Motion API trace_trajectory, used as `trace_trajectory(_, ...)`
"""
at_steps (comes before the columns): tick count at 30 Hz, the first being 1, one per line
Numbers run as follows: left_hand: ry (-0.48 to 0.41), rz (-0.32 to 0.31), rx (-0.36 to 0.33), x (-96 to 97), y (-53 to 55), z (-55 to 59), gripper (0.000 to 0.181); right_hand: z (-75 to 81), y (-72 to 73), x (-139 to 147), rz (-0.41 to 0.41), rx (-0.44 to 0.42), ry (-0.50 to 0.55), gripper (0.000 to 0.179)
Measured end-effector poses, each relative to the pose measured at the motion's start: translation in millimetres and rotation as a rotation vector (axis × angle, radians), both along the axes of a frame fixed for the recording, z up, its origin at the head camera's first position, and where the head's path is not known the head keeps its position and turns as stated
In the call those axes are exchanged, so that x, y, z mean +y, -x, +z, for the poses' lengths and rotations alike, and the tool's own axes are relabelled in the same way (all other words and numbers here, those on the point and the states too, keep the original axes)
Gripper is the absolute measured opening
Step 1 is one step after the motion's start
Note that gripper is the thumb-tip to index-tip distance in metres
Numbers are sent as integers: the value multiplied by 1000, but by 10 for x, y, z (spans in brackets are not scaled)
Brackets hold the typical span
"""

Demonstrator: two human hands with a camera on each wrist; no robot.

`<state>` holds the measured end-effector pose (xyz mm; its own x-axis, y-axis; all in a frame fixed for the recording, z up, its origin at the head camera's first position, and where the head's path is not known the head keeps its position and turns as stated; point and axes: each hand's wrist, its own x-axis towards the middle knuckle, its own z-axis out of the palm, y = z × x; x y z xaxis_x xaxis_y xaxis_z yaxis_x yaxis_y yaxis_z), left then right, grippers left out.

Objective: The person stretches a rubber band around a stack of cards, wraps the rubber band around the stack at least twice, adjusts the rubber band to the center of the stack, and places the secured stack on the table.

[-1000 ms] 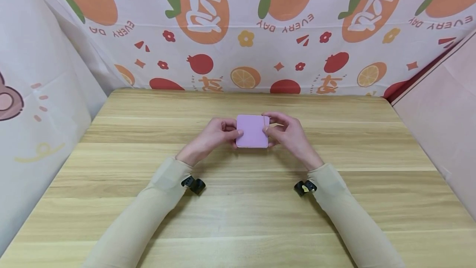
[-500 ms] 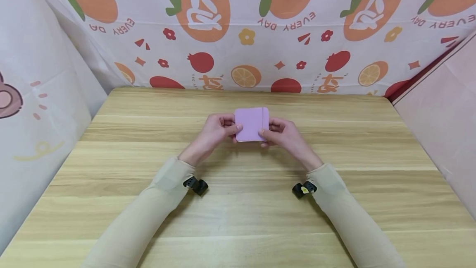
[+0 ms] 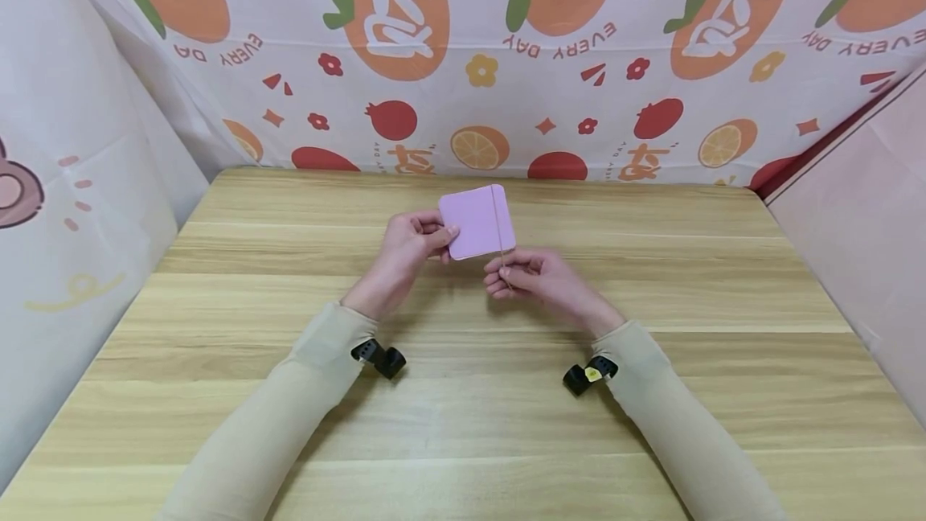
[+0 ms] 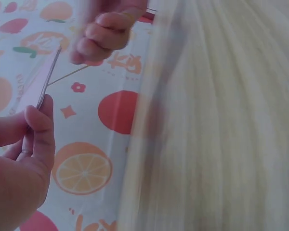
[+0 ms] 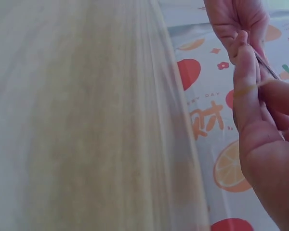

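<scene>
One wood-grain table spreads across the scene, and along its far side hangs a white cloth printed with fruit and flowers. Two beige sleeves reach in from the near side, the left sleeve and the right sleeve.

The left hand pinches the left edge of a purple square pad, thumb on the upper face, fingers beneath. The right hand, nearer and to the right, is apart from the pad and pinches a band between thumb and forefinger. The pad is over the far half of the table, near the middle; the left wrist view shows it thin and almost edge-on. Whether anything lies inside it cannot be told. A small black camera sits at the left wrist, another at the right.

The thin band crosses the pad near its right edge and stretches past the near edge to the right fingers. Half a second ago both hands held the pad; now it sits farther and more to the left, turned slightly, and the right hand has drawn nearer.
</scene>
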<state>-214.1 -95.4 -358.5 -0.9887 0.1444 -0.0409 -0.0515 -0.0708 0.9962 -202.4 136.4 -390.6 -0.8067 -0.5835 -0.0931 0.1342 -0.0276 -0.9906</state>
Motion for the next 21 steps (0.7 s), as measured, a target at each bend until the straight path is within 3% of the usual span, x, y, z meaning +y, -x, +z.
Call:
trace_trajectory(4, -65, 17, -27, -4, -4, 21, 11, -21, -22, 17, 45, 11, -24, 24)
trace_trajectory(7, -122, 43, -51, -6, 2, 30, 12, -8, -54, 8, 60, 73, -64, 25)
trace_trajectory(11, -177, 92, -103, -23, 13, 32, 6, 80, -150, -23, 66, 231, -146, 23)
trace_trajectory(15, -185, 119, -167, -45, 21, 28, 10, 197, -273, -103, 77, 543, -198, 23)
trace_trajectory(18, -199, 129, -183, -50, 31, 26, 19, 230, -317, -165, 51, 734, -155, 39)
trace_trajectory(19, -204, 131, -181, -49, 35, 26, 19, 227, -323, -179, 40, 750, -129, 46)
trace_trajectory(21, -209, 136, -178, -45, 35, 33, 18, 232, -337, -203, 1, 699, -84, 59)
